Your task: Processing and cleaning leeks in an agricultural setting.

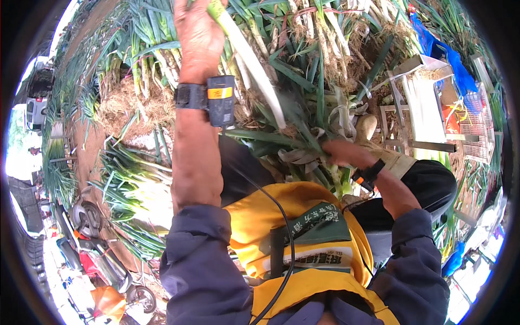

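Note:
At the top edge of the head view, my left hand point(199, 35) holds a leek point(254, 65) by its upper part; some of the fingers are cut off by the picture's edge. The leek's long white shank slants down to the right and ends in small roots. Low in front of my lap is my right hand point(349, 154), smeared by motion, beside long green leek leaves point(303, 140). Whether its fingers grip any of those leaves is hidden by the blur. Loose leaves and pale peelings point(342, 116) lie just beyond it.
Bundles of leeks with shaggy roots point(325, 40) fill the far side. More leeks point(138, 176) lie at the left. A metal frame point(420, 100) with blue plastic point(441, 49) and a white wire basket point(476, 127) stands at right. A motorbike point(103, 254) is at lower left.

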The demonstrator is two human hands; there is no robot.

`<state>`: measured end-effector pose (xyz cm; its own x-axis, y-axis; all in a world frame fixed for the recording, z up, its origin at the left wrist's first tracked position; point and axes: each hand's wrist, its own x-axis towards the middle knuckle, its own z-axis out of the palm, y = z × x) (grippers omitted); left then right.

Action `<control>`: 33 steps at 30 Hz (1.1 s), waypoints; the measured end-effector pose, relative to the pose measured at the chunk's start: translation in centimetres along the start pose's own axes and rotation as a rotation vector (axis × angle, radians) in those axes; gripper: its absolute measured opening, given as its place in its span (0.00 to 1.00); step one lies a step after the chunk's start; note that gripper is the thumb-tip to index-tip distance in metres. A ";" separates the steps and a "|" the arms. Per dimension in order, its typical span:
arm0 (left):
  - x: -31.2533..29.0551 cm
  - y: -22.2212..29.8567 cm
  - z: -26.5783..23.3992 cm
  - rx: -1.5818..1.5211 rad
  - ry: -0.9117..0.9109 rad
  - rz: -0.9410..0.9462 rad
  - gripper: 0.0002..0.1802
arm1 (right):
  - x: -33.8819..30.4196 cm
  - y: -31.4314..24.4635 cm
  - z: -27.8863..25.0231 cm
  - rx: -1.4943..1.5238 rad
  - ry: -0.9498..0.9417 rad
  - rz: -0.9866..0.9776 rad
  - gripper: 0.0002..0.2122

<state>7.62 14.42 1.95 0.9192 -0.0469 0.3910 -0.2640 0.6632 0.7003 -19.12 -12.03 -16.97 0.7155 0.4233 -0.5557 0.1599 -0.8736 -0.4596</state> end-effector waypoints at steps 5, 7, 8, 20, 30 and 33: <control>-0.1 1.3 -0.9 0.010 -0.011 0.010 0.21 | -0.6 -1.8 -3.3 0.276 0.407 0.020 0.14; -0.5 1.1 -0.2 0.075 -0.032 0.034 0.19 | 1.9 -3.3 -6.2 0.247 0.855 -0.175 0.14; -0.5 1.8 -0.7 0.093 -0.022 0.047 0.19 | 2.5 -6.1 -8.6 0.323 0.883 -0.218 0.14; -0.2 1.8 -1.4 -0.134 0.038 -0.091 0.20 | 6.5 -10.8 -11.2 0.071 0.997 -0.393 0.07; -0.3 0.6 -0.9 -0.189 0.076 -0.069 0.18 | 1.9 9.2 -0.5 0.268 0.932 0.401 0.15; -1.0 0.4 -0.3 -0.311 0.083 -0.092 0.16 | 1.7 6.2 -4.1 0.285 1.031 0.245 0.16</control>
<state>6.66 14.91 1.66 0.9592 -0.0647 0.2751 -0.0883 0.8560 0.5094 -14.17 -17.67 -17.92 0.9527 -0.2742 0.1309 -0.1327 -0.7629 -0.6328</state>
